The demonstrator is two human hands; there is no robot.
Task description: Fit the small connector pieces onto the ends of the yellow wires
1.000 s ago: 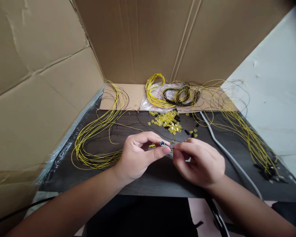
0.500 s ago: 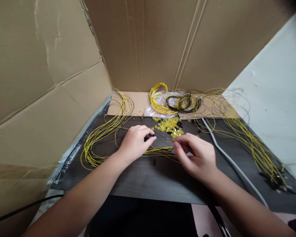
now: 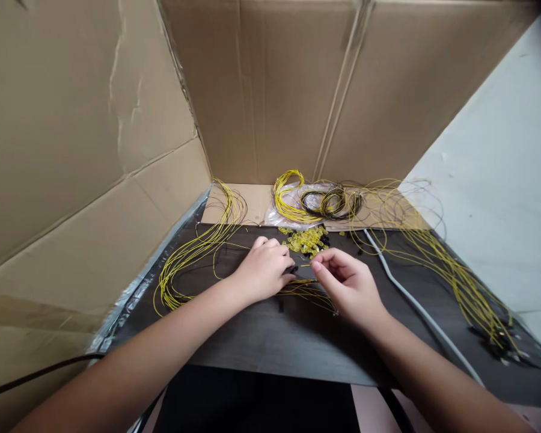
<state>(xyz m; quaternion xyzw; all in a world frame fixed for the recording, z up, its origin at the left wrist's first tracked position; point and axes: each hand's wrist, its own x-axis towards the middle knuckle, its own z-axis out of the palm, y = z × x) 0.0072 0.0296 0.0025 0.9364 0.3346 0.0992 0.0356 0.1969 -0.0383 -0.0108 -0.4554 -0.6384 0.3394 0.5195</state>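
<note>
My left hand (image 3: 265,270) is curled, palm down, over the dark work surface, with a small black part (image 3: 293,270) showing at its fingertips. My right hand (image 3: 346,287) pinches thumb against forefinger. A short end of thin yellow wire (image 3: 305,265) shows at its tips; the rest of that wire is hard to follow. Beyond both hands lies a pile of small yellow clear pieces (image 3: 307,239), with black pieces (image 3: 327,239) at its side. Below the fingers, a bundle of yellow wires (image 3: 304,288) runs across, partly hidden by the hands.
Looped yellow wires (image 3: 171,282) lie at the left. Yellow and black coils (image 3: 329,201) rest on a plastic bag at the back. More wires (image 3: 460,282) with black ends spread at right, beside a grey cable (image 3: 410,300). Cardboard walls (image 3: 270,90) stand left and behind.
The view has tilted up slightly. My left hand has moved right, nearer to my right hand, and the gap between their fingertips is smaller. Both hands still keep their grips.
</note>
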